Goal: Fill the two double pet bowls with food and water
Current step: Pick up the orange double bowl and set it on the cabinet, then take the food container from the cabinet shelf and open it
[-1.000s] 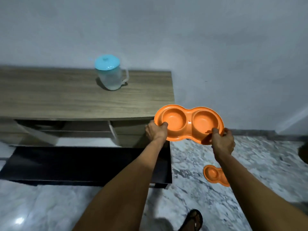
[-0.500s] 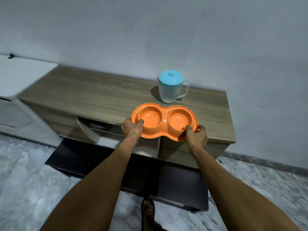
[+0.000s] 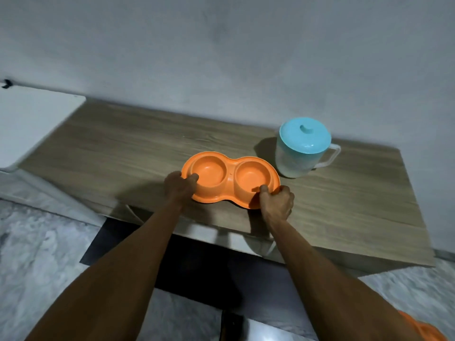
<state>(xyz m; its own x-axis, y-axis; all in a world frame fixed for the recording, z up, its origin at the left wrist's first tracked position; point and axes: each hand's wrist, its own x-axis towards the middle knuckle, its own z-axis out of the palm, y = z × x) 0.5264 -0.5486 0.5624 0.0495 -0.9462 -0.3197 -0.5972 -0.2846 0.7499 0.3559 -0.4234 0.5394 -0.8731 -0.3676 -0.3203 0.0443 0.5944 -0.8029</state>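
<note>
An orange double pet bowl (image 3: 230, 177) rests on the wooden cabinet top (image 3: 128, 153), both cups empty. My left hand (image 3: 178, 187) grips its left rim with the thumb inside the left cup. My right hand (image 3: 278, 201) grips the front right rim. A translucent jug with a light blue lid (image 3: 302, 147) stands just right of the bowl, handle pointing right. A second orange bowl (image 3: 428, 328) lies on the floor at the bottom right, mostly cut off by the frame.
A white surface (image 3: 32, 124) adjoins the cabinet on the left. A grey wall (image 3: 221, 57) rises behind. Below the cabinet top are an open drawer (image 3: 236, 239) and a dark lower shelf (image 3: 187, 267). The floor (image 3: 37, 254) is marble.
Both hands carried the orange bowl from mid-air over the floor onto the cabinet top, beside the jug. The view swung left and closer to the cabinet.
</note>
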